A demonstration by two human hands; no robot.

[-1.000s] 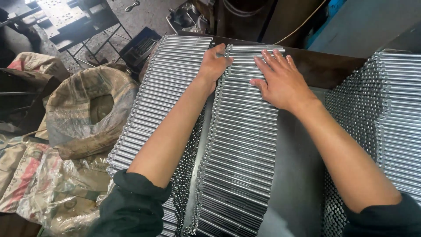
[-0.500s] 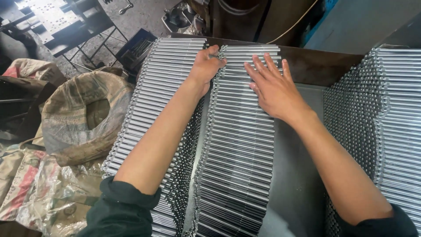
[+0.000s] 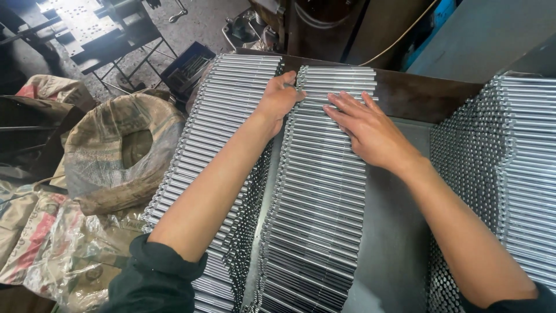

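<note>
Shiny steel rods lie side by side in long stacked rows. My left hand (image 3: 279, 97) curls over the left end of the middle row of rods (image 3: 317, 203), near its far end, its fingers bent against the rod ends. Flat on top of the same row lies my right hand (image 3: 365, 128), fingers spread and pointing left. A taller left row of rods (image 3: 217, 124) runs beside my left forearm. Another high stack of rods (image 3: 509, 168) stands at the right.
A dark metal tray wall (image 3: 417, 95) closes the far side. An open sack (image 3: 119, 150) and plastic bags (image 3: 52, 249) lie on the floor at left. A metal stand (image 3: 98, 29) and a crate of parts (image 3: 188, 66) sit beyond.
Both hands have slid a little nearer along the middle row of rods. My left hand still grips the row's left edge, and my right hand stays flat on top.
</note>
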